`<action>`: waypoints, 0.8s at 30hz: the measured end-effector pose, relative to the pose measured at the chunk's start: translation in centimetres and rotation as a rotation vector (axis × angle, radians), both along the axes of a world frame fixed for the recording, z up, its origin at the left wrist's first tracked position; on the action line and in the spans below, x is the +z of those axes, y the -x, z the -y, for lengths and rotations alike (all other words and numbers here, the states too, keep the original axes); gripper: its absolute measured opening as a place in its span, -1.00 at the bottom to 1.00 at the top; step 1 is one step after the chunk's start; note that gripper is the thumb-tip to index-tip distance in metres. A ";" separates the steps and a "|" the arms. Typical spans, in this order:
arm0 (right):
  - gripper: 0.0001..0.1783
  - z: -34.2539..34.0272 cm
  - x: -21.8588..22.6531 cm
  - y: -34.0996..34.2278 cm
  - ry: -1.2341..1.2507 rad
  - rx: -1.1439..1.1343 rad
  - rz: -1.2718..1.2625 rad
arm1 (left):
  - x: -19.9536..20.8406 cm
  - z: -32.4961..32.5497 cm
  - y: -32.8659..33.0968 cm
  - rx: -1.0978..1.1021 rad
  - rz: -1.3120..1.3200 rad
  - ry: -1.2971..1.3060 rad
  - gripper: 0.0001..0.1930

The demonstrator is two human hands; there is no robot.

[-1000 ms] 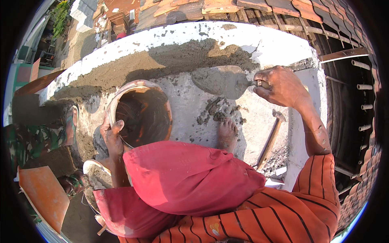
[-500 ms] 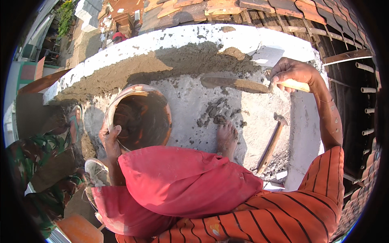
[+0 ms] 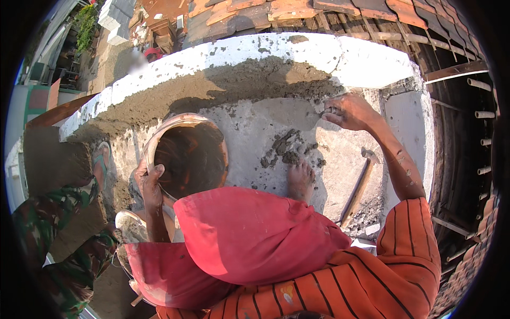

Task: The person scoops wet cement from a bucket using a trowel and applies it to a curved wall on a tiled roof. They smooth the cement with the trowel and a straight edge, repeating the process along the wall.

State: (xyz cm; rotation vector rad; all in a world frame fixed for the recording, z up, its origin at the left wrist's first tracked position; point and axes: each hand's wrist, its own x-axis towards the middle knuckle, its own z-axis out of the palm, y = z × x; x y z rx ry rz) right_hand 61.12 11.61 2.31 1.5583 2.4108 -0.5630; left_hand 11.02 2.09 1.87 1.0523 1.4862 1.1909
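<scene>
My left hand (image 3: 150, 179) is closed on the rim of a round bucket (image 3: 225, 154), which has wet grey mortar (image 3: 191, 154) inside. My right hand (image 3: 348, 110) grips a trowel (image 3: 289, 113) by its handle, which the fingers cover. The trowel's grey, mortar-coated blade points left, just in front of a low white block wall (image 3: 212, 56). Rough mortar (image 3: 159, 103) covers that wall's near side. Below the blade, lumps of mortar (image 3: 287, 146) lie on the grey surface close to my bare foot (image 3: 300, 178).
A wooden-handled hammer (image 3: 357, 189) lies right of my foot. Another bucket (image 3: 130, 226) stands at lower left, near a person in camouflage trousers (image 3: 58, 212). Roof tiles (image 3: 292, 11) lie beyond the wall, and exposed roof poles (image 3: 481, 114) run along the right. Someone in red headwear (image 3: 153, 54) is farther off.
My right hand has moved left and slightly nearer, carrying the trowel left. The blade has turned and shows a broader face. My left hand stays on the bucket rim.
</scene>
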 end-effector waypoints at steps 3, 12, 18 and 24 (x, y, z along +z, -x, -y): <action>-0.50 -3.2 -3.2 1.8 -0.002 0.048 0.061 | -1.7 1.5 2.1 0.036 0.044 0.096 -0.52; -0.54 -2.4 1.7 -3.0 -0.074 -0.106 -0.144 | -0.4 1.1 1.6 0.126 0.075 0.038 -0.52; -0.64 -1.4 2.6 -7.1 -0.209 -0.193 -0.256 | -0.1 0.6 0.7 0.065 0.066 0.056 -0.49; -0.60 -0.4 6.4 -7.1 -0.298 -0.290 0.113 | 0.5 0.4 0.7 0.052 0.027 -0.002 -0.45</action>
